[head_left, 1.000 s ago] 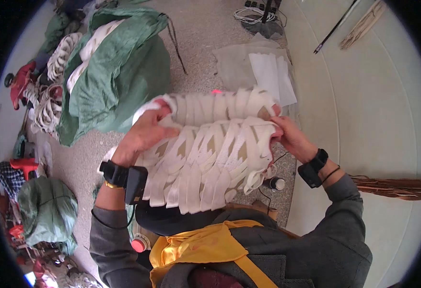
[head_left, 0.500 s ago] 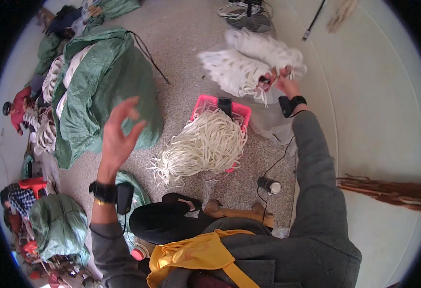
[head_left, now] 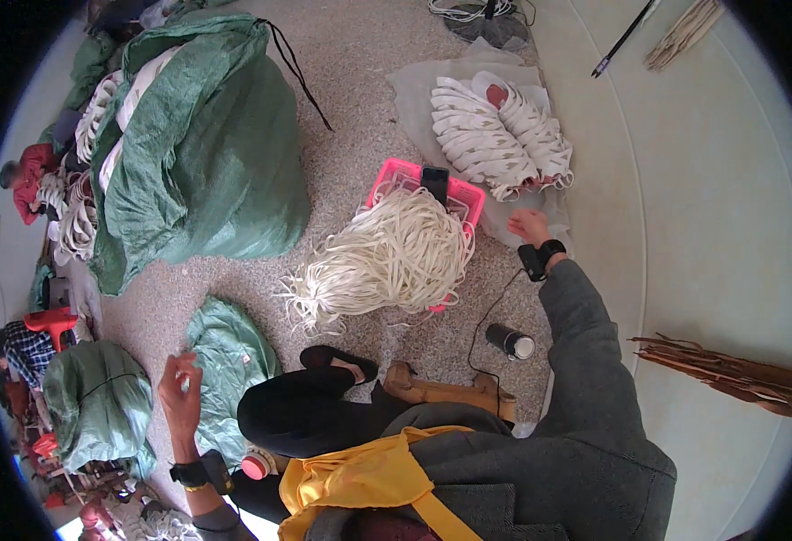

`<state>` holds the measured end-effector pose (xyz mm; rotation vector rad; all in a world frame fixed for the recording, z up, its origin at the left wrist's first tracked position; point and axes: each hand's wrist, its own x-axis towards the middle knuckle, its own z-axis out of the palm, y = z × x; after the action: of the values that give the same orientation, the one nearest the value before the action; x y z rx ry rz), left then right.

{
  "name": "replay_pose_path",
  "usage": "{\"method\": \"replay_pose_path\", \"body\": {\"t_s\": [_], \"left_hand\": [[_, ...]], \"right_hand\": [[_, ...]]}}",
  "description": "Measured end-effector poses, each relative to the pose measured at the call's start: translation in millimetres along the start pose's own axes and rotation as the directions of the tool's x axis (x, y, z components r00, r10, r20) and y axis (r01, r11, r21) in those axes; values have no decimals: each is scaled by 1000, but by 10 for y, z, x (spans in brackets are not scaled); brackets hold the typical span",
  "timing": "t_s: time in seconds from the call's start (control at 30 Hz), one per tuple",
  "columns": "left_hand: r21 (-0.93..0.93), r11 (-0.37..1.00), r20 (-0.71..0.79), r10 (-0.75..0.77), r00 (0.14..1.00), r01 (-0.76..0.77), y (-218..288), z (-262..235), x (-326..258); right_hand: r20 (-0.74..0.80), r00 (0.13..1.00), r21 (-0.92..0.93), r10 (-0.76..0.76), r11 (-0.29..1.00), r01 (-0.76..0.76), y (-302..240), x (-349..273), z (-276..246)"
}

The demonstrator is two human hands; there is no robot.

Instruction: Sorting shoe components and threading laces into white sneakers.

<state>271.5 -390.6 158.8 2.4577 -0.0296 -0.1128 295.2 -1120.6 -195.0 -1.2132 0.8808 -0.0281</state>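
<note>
My left hand (head_left: 179, 389) hangs at the lower left beside a crumpled green sack (head_left: 225, 361). Its fingers are loosely bent, with nothing visible in them. On the right, my right hand (head_left: 529, 227) has its fingers stretched out and empty, just in front of two white bundles of wound strap or cord. The left bundle (head_left: 479, 135) and the right bundle (head_left: 540, 135) lie side by side on a clear plastic sheet (head_left: 414, 95). Between my hands, a heap of loose cream-white cords (head_left: 396, 252) spills over a pink basket (head_left: 475, 200).
A black phone-like device (head_left: 434, 183) rests on the basket. A large green sack (head_left: 234, 153) stands at left. Near my right arm lies a dark cylinder (head_left: 510, 342) beside a thin cable. Brown strips (head_left: 730, 371) jut from the right wall. People work at far left.
My right hand has let go of the white bundles, which now lie on the plastic sheet, and has drawn back toward me. My left hand has moved down and left, its fingers more bent.
</note>
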Motion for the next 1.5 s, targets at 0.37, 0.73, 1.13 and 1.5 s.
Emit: {"method": "replay_pose_path", "body": {"t_s": [0.37, 0.73, 1.13, 1.5], "left_hand": [[146, 937, -259, -274, 926, 318, -1248, -698, -1390], [-363, 700, -386, -713, 585, 615, -1694, -903, -2189], [-291, 771, -326, -636, 700, 566, -1598, -778, -1827], [-212, 817, -318, -577, 752, 537, -1869, -732, -1971]], "right_hand": [[-60, 998, 13, -15, 1000, 16, 24, 633, 266], [-121, 991, -127, -65, 991, 50, -112, 1435, 210], [-191, 965, -212, -181, 967, 140, -57, 2190, 1297], [-9, 945, -749, -327, 629, 210, 59, 1512, 1415]]}}
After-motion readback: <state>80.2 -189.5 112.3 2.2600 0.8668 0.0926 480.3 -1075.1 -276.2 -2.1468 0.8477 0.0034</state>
